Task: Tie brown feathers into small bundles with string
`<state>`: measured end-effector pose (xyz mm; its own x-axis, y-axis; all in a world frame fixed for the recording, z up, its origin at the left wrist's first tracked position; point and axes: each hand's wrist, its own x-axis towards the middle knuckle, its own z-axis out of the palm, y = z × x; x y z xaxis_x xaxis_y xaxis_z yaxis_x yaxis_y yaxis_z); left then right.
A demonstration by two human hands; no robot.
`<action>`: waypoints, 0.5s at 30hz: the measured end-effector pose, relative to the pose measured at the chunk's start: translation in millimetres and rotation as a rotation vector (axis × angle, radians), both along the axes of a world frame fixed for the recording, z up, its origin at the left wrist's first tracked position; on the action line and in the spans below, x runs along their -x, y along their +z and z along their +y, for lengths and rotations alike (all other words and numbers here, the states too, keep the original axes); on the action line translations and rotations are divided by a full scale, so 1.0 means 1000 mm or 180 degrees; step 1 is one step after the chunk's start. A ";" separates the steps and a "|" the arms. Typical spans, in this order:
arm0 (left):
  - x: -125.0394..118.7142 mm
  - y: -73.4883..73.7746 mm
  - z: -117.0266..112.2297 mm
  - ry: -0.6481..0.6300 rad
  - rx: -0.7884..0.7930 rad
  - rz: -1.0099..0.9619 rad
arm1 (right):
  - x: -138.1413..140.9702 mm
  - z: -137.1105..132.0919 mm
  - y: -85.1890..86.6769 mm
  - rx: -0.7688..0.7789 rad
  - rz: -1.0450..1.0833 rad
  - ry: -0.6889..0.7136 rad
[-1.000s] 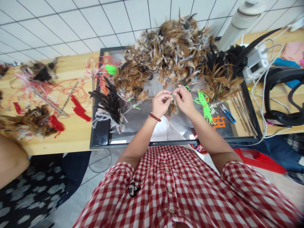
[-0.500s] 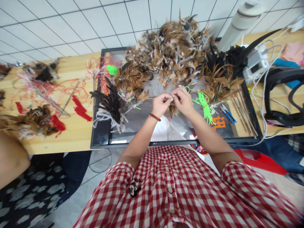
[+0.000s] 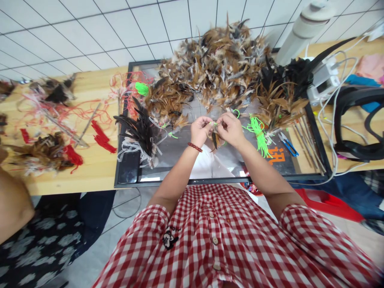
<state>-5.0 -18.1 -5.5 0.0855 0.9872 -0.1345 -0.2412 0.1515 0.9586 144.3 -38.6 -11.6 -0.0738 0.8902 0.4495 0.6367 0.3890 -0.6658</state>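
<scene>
My left hand (image 3: 200,130), with a beaded bracelet on the wrist, pinches one end of a thin bright green cord (image 3: 214,123). Opposite it, my right hand (image 3: 231,129) has its fingertips closed on the same cord. A small bunch of brown and dark feathers (image 3: 215,140) hangs at the cord between the two hands, its upper end partly hidden by fingers. A loop of green cord (image 3: 236,113) shows just above my right hand. Both hands are held over the dark framed panel (image 3: 177,158).
A large heap of brown feathers (image 3: 222,64) lies behind my hands. Black feathers (image 3: 141,128) are to the left. Right of my hands lie green cords (image 3: 258,134), blue-handled snips (image 3: 288,145) and thin sticks (image 3: 307,140). A person's arm (image 3: 15,200) is at far left.
My hands have drawn slightly apart, and the green cord now shows stretched between them. The small feather bunch hangs more visibly below. The other person's arm at left has shifted slightly.
</scene>
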 end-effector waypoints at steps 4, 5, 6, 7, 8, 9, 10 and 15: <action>0.000 0.000 0.000 0.0037 0.0038 -0.0044 | 0.000 -0.003 0.001 -0.0095 -0.0124 0.0103; 0.000 0.000 0.000 0.0036 0.0053 -0.0037 | 0.000 -0.003 0.001 -0.0107 -0.0190 0.0142; 0.000 0.000 0.000 0.0036 0.0068 -0.0024 | 0.000 -0.003 0.000 -0.0105 -0.0260 0.0175; 0.000 0.000 0.000 0.0037 0.0081 -0.0010 | -0.001 -0.003 -0.001 -0.0096 -0.0324 0.0185; 0.000 0.001 0.000 0.0041 0.0090 0.0001 | -0.001 -0.002 -0.002 -0.0084 -0.0372 0.0170; 0.000 0.001 0.000 0.0047 0.0097 0.0011 | -0.001 -0.002 -0.002 -0.0072 -0.0405 0.0138; 0.000 0.001 0.000 0.0050 0.0101 0.0020 | -0.002 -0.001 -0.003 -0.0058 -0.0426 0.0092; -0.001 0.001 0.001 0.0125 0.0174 0.0038 | -0.001 -0.003 -0.003 -0.0001 -0.0458 -0.0054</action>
<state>-4.2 -17.5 -4.2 0.0450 0.9809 -0.1892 -0.2366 0.1944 0.9520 145.7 -41.6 -14.6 -0.1224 0.8917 0.4357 0.7321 0.3775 -0.5670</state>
